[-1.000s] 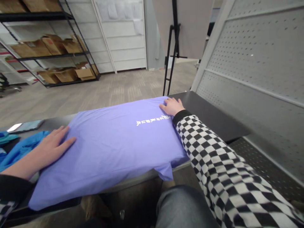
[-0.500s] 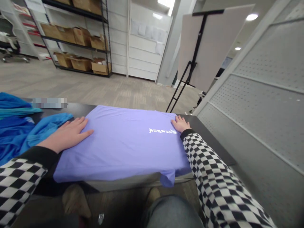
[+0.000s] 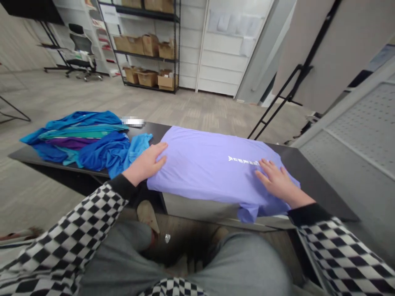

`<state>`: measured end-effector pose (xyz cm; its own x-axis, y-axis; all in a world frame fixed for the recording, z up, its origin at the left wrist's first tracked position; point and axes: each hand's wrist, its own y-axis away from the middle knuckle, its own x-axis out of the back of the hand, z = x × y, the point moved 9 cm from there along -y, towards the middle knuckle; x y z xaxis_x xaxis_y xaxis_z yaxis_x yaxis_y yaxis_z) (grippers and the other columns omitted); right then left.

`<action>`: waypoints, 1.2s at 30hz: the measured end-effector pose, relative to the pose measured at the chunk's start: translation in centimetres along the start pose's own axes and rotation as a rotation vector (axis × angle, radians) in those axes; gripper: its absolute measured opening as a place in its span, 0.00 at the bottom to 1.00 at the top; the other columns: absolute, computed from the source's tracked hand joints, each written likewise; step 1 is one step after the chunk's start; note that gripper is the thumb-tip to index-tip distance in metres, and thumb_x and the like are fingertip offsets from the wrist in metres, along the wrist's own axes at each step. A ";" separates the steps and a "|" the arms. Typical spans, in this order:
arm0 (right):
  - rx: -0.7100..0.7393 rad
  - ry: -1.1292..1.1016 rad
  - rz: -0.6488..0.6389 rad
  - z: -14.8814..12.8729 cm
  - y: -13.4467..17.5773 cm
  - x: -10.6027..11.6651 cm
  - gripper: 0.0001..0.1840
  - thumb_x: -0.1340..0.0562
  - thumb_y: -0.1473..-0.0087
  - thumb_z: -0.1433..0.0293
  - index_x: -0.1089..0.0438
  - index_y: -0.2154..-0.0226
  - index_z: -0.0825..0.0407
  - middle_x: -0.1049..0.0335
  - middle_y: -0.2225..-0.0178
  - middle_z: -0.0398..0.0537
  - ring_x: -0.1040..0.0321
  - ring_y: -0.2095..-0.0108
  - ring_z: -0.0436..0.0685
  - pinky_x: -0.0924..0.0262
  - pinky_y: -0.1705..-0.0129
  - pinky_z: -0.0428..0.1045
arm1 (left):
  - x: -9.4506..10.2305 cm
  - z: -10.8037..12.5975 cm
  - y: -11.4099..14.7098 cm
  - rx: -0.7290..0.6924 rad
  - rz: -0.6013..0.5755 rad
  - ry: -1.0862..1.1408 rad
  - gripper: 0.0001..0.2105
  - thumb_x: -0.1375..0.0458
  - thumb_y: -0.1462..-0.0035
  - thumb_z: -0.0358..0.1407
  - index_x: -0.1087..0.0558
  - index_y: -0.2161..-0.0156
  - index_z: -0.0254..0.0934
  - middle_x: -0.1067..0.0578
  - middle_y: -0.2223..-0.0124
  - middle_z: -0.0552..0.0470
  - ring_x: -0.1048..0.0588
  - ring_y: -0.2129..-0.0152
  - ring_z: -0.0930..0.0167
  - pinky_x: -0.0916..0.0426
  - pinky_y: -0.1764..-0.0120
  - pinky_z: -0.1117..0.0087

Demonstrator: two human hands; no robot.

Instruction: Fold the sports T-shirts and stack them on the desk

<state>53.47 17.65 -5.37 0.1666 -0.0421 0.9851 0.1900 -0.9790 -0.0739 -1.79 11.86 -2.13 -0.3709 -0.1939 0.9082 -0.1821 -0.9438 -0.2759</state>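
A lavender T-shirt (image 3: 200, 160) lies spread across the dark table, white lettering towards its right side. Part of its near edge hangs over the table's front. My left hand (image 3: 148, 161) rests at the shirt's left edge, fingers stretched out and thumb apart. On the right, my right hand (image 3: 276, 179) lies over the shirt beside the lettering with its fingers spread. Neither hand grips the cloth. Left of my left hand is a heap of blue, teal and purple clothes (image 3: 77, 137), with a light blue garment (image 3: 137, 148) closest to it.
The black table (image 3: 314, 181) extends to the right, beside a grey perforated panel (image 3: 364, 127). A blurred-out small object (image 3: 133, 121) sits near the back edge. Beyond stand an easel board (image 3: 327, 53), a shelf with cardboard boxes (image 3: 148, 78) and an office chair (image 3: 80, 49).
My view has swung left, showing more of the clothes heap. My right hand has moved from the shirt's far right corner inward and nearer to me. My left hand stays at the left edge.
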 end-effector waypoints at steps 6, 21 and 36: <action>-0.014 0.052 -0.173 -1.5 4.1 -2.1 0.47 0.54 0.25 0.43 0.51 0.16 0.49 0.61 0.15 0.56 0.62 0.16 0.74 0.63 0.18 0.76 | -3.9 1.1 4.4 -0.069 -0.278 -0.184 0.40 0.57 0.25 0.56 0.39 0.18 0.35 0.45 0.16 0.40 0.45 0.19 0.55 0.51 0.20 0.44; -0.015 0.105 -0.125 -3.2 7.6 0.7 0.35 0.51 0.20 0.53 0.43 0.19 0.47 0.52 0.17 0.59 0.55 0.17 0.70 0.58 0.20 0.75 | -4.8 -0.2 3.7 -0.125 -0.126 -0.128 0.39 0.54 0.26 0.59 0.33 0.21 0.39 0.37 0.19 0.36 0.42 0.20 0.50 0.50 0.21 0.41; -0.886 -1.296 0.496 4.8 23.4 -10.4 0.24 0.26 0.51 0.59 0.30 0.54 0.45 0.22 0.59 0.48 0.21 0.66 0.57 0.33 0.77 0.45 | 0.7 3.0 10.8 -0.178 0.174 0.027 0.17 0.43 0.29 0.52 0.18 0.55 0.43 0.16 0.57 0.43 0.18 0.55 0.55 0.25 0.44 0.52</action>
<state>60.84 -3.90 -18.06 0.7735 -0.6285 0.0816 -0.6280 -0.7428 0.2319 -1.33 0.77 -3.49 -0.4346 -0.3394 0.8342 -0.2702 -0.8345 -0.4803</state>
